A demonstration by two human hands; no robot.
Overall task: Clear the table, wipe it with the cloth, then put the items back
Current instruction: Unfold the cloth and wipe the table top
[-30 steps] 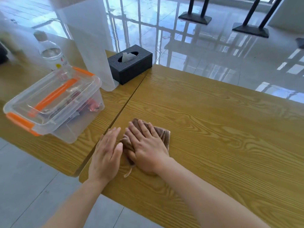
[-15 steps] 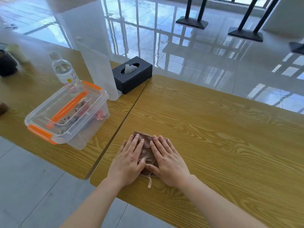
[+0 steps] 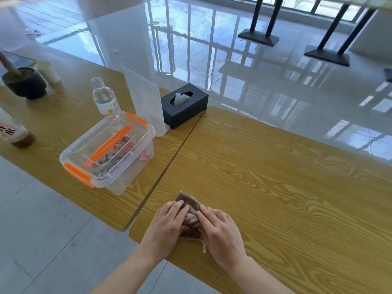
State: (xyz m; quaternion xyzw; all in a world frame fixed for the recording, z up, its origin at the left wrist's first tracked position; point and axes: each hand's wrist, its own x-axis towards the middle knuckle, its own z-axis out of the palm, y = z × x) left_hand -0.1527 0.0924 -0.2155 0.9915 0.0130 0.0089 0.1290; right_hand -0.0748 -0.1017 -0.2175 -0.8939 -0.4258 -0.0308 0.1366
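A brown cloth lies bunched near the front left corner of the right-hand wooden table. My left hand and my right hand both press on it from either side, fingers curled over its folds. On the neighbouring left table stand a clear storage box with orange clips, a water bottle, a black tissue box and a white translucent upright panel.
Farther left on the left table are a dark bowl with a stick in it, a pale cup and a labelled bottle. A narrow gap separates the two tables. Black table bases stand on the shiny floor beyond.
My left hand moved from the table beside the cloth onto it. Both hands went from flat to gathering the cloth into a bunch. The view widened to the left.
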